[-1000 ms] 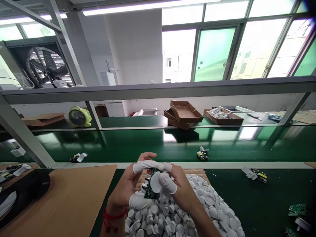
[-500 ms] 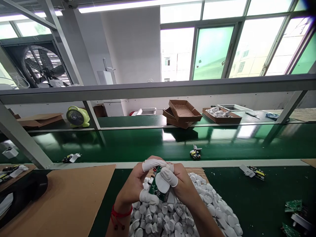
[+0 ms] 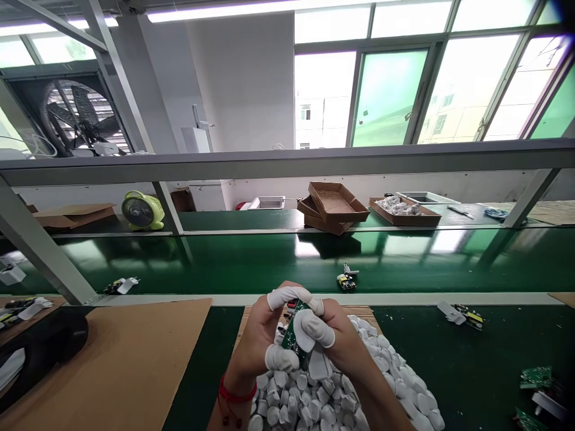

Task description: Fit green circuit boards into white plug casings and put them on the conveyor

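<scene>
Between both hands is a green circuit board, held tilted above a heap of small white plastic pieces. My left hand, in white finger cots, grips the board by its left side, thumb below and fingers at the top. Closed beside it, my right hand presses a white rounded plastic piece against the board's face with its cotted thumb. A second white flap hangs below the board. The right fingers behind are partly hidden.
A green conveyor belt runs across, carrying small board assemblies. Brown cardboard lies left beside a black object. Another assembly and green boards lie right. Cardboard trays stand beyond the belt, behind a grey rail.
Both hands and the board have shifted slightly right in view. Assemblies on the belt have moved left. The white flap below the board shows more fully.
</scene>
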A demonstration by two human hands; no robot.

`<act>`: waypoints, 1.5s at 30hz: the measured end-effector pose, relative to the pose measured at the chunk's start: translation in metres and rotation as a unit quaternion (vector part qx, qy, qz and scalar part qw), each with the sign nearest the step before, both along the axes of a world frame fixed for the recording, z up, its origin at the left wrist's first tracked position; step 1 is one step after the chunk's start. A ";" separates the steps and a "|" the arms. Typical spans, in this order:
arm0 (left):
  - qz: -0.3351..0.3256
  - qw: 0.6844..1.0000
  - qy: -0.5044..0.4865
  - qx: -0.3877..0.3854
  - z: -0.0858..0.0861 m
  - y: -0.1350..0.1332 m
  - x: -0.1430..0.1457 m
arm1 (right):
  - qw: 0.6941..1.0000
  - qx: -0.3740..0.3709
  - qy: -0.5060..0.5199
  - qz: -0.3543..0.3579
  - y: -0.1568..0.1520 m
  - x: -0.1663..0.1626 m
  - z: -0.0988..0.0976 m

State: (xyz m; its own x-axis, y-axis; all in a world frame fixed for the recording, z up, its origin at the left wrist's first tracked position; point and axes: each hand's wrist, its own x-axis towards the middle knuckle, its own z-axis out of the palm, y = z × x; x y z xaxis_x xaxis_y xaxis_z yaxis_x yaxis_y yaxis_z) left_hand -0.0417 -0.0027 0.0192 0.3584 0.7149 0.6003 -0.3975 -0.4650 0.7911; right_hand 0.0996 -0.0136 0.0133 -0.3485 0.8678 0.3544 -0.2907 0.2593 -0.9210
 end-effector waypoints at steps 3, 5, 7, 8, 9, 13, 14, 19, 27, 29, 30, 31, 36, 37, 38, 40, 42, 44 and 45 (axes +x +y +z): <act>0.015 1.000 -0.013 -0.007 -0.001 -0.001 0.002 | 1.000 0.008 0.020 0.009 -0.002 -0.002 0.000; 0.016 1.000 -0.019 -0.007 -0.001 -0.001 0.001 | 0.999 0.015 0.036 0.022 -0.002 -0.004 -0.001; 0.019 0.999 -0.027 -0.011 -0.001 -0.001 0.001 | 0.999 0.021 0.044 0.011 -0.001 -0.005 -0.002; 0.019 0.999 -0.032 -0.015 -0.001 -0.001 0.002 | 0.999 0.027 0.046 0.003 0.001 -0.006 -0.004; 0.019 0.999 -0.037 -0.018 -0.001 -0.001 0.003 | 0.998 0.034 0.045 -0.005 0.002 -0.006 -0.005; 0.025 0.997 -0.065 -0.019 -0.003 0.000 0.007 | 0.997 0.064 0.025 -0.025 0.005 -0.006 -0.006; 0.031 0.997 -0.068 -0.019 -0.004 0.000 0.008 | 0.997 0.069 0.016 -0.032 0.005 -0.006 -0.005; 0.079 0.995 -0.057 -0.006 -0.007 0.003 0.007 | 0.991 0.089 -0.035 -0.097 0.002 -0.005 0.001; 0.251 0.966 0.038 0.038 -0.009 0.004 0.007 | 0.927 0.206 -0.106 -0.294 0.005 -0.006 -0.008; 0.273 0.960 0.054 0.021 -0.011 0.005 0.009 | 0.898 0.269 -0.115 -0.330 0.005 -0.005 -0.009; 0.271 0.961 0.051 0.000 -0.011 0.006 0.010 | 0.885 0.303 -0.119 -0.332 0.005 -0.004 -0.008; 0.266 0.963 0.039 -0.026 -0.011 0.006 0.011 | 0.877 0.333 -0.122 -0.323 0.005 -0.003 -0.007; 0.277 0.950 -0.035 -0.143 0.000 0.006 0.013 | 0.865 0.386 -0.164 -0.276 0.005 -0.003 -0.005; 0.275 0.948 -0.036 -0.153 0.002 0.005 0.013 | 0.859 0.389 -0.164 -0.290 0.006 -0.004 -0.006; 0.267 0.951 -0.028 -0.156 0.004 0.005 0.012 | 0.853 0.389 -0.157 -0.311 0.007 -0.004 -0.007; 0.245 0.959 0.009 -0.139 0.005 0.004 0.008 | 0.847 0.373 -0.136 -0.355 0.009 -0.002 -0.009; 0.237 0.964 0.078 -0.097 0.004 0.004 0.002 | 0.852 0.326 -0.124 -0.392 0.010 0.003 -0.008; 0.264 0.949 0.172 -0.008 0.002 0.005 -0.003 | 0.864 0.258 -0.123 -0.414 0.009 0.012 -0.004; 0.289 0.930 0.217 0.060 0.001 0.005 -0.005 | 0.871 0.228 -0.123 -0.417 0.009 0.016 -0.001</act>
